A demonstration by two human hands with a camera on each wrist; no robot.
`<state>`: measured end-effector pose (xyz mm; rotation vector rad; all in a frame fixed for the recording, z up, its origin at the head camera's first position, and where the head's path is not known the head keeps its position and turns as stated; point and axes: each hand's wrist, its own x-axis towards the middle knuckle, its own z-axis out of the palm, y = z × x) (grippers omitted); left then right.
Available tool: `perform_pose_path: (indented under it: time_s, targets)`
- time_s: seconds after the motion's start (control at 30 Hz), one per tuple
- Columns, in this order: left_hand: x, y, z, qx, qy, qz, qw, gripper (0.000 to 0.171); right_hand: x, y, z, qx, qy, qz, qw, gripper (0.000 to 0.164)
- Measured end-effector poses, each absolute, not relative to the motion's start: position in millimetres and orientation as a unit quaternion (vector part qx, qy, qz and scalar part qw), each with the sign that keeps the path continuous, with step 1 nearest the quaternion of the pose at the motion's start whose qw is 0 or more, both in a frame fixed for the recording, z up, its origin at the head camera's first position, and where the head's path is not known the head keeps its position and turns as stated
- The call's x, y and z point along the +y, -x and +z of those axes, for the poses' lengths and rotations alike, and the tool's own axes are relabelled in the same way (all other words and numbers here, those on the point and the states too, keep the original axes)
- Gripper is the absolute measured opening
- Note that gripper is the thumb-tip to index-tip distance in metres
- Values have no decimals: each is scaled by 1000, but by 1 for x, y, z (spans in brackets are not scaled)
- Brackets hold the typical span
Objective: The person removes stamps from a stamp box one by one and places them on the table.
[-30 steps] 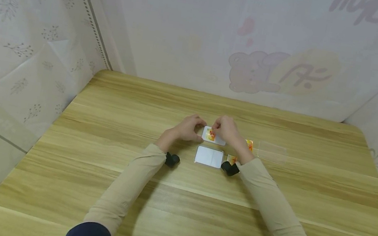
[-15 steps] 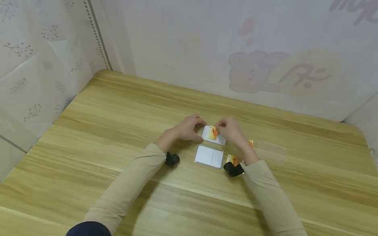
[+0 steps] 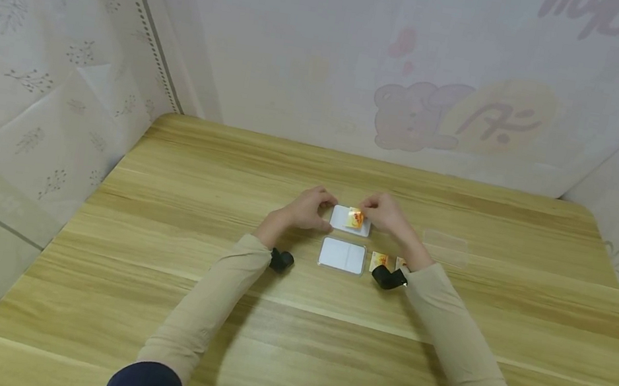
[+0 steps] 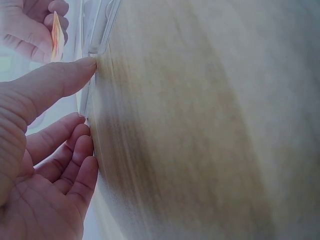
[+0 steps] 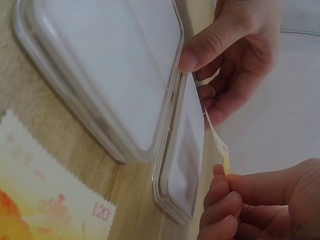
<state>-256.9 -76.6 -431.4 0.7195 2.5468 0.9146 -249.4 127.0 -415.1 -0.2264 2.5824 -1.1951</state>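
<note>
In the head view my right hand (image 3: 385, 215) pinches an orange-yellow postage stamp (image 3: 355, 218) by its right edge. The stamp is held over the far flat clear case with a white insert (image 3: 338, 219). In the right wrist view, that stamp (image 5: 220, 145) is slightly bent between thumb and fingers, tilted up from the case (image 5: 186, 170). My left hand (image 3: 307, 209) steadies the case's left end, thumb and forefinger on opposite edges. Those fingertips touch its rim in the left wrist view, where the stamp (image 4: 57, 37) shows edge-on.
A second clear case with a white insert (image 3: 342, 255) lies just nearer. More stamps, one (image 3: 378, 261) whole and another (image 3: 400, 262) partly hidden by the right wrist, lie to its right. A thin transparent cover (image 3: 445, 248) rests farther right on the wooden table (image 3: 217, 166).
My right hand has slid a little to the right, carrying the stamp from the case's middle toward its right side. The left hand and both cases have stayed put.
</note>
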Motion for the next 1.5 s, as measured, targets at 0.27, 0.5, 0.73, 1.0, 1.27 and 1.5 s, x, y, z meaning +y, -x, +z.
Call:
perform_pose_path:
  time_s: [0.27,0.5,0.73,1.0,1.27,1.5]
  targets:
    - [-76,256,-429,898,-255,320,165,55,134,248,-415,895,70,-417,141,23]
    - [-77,255,-430,897,-260,320,160,54,141,247,-413,894,64,-421,143,24]
    - [-77,256,-432,895,-260,322,164,55,149,246,-413,895,52,-417,149,24]
    - [-77,255,-431,893,-260,328,164,54,156,245,-413,892,40,-422,157,24]
    - [-77,254,-430,892,-255,332,170,54,163,244,-415,890,45,-423,162,24]
    - [-77,255,-430,894,-256,326,172,55,168,244,-415,894,40,-415,163,24]
